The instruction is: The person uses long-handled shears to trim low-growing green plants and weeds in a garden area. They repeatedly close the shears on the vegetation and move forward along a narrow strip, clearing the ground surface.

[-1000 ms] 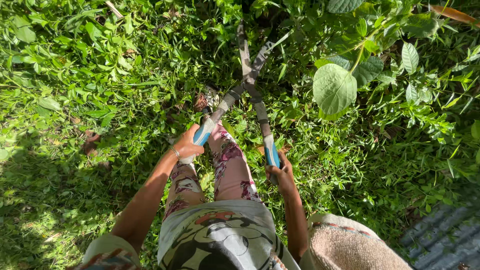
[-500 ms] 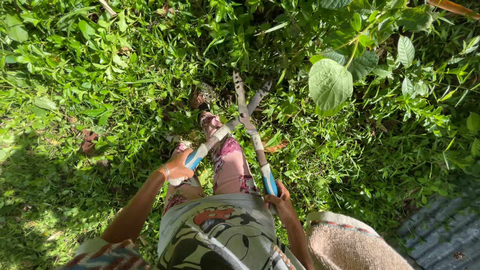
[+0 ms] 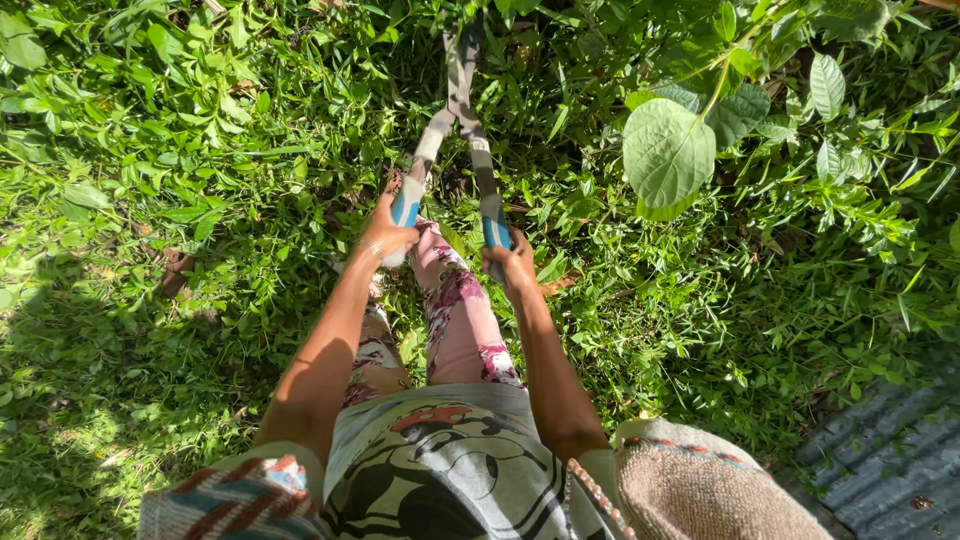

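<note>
I hold a pair of long-handled garden shears (image 3: 458,120) out in front of me, pointing up into the green growth. My left hand (image 3: 388,234) grips the left blue handle. My right hand (image 3: 510,264) grips the right blue handle. The two handles are close together and the blades are drawn in near each other among the leaves at the top. My legs in flowered trousers (image 3: 455,315) stand below the shears.
Thick weeds and grass (image 3: 190,180) cover the ground all round. A shrub with one large round leaf (image 3: 667,152) rises at the right. A woven bag (image 3: 700,490) hangs at my right side. Grey corrugated sheeting (image 3: 880,470) lies at the bottom right.
The shear handles have swung from wide apart to close together and the blades have come together. Both hands moved inward and the tool points higher into the plants.
</note>
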